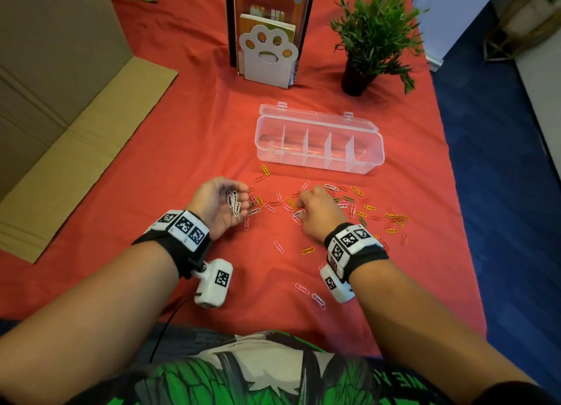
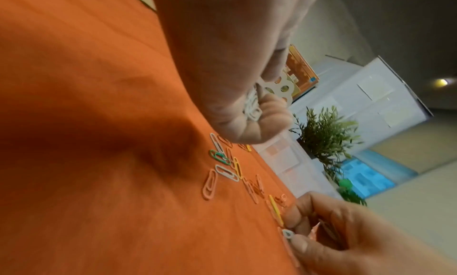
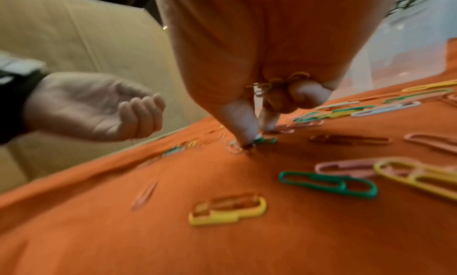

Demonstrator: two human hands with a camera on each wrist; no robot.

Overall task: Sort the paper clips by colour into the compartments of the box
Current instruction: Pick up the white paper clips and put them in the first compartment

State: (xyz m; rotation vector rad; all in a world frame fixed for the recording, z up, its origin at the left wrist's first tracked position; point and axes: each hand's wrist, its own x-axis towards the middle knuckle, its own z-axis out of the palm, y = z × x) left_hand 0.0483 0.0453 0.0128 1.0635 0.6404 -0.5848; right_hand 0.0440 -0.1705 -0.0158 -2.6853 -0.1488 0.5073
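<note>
We see a table (image 1: 188, 137) under a red cloth, with flattened cardboard (image 1: 60, 100) along its 9 o'clock side. At 12 o'clock a rack of books (image 1: 270, 24) stands behind a white paw-shaped bookend (image 1: 268, 58), and a potted plant (image 1: 373, 37) stands at 1 o'clock. Just past the centre lies the clear box (image 1: 318, 161), lid thrown back, its compartments showing no clips that we can make out.

Toward 6 o'clock from the box the loose paper clips (image 1: 349, 204) lie scattered on the cloth: yellow, green, pink, orange and white, a few stragglers nearer our body.

Our left hand (image 1: 217, 205) sits at the 9 o'clock edge of that scatter, palm up and cupped, its fingers curled round a bunch of white clips (image 1: 234, 202) lying in the palm. The left wrist view shows the same white bundle tucked inside the curled fingers (image 2: 269, 111).

Our right hand (image 1: 318, 213) is down in the middle of the scatter, knuckles up. Its thumb and forefinger are pressed to the cloth, pinching at a white clip (image 1: 299, 212) that still touches the cloth; the right wrist view shows the fingertips (image 3: 243, 130) meeting on it, beside a green clip (image 3: 265, 141), though blur hides the exact grip. Some thin clips are also tucked under its curled fingers.
</note>
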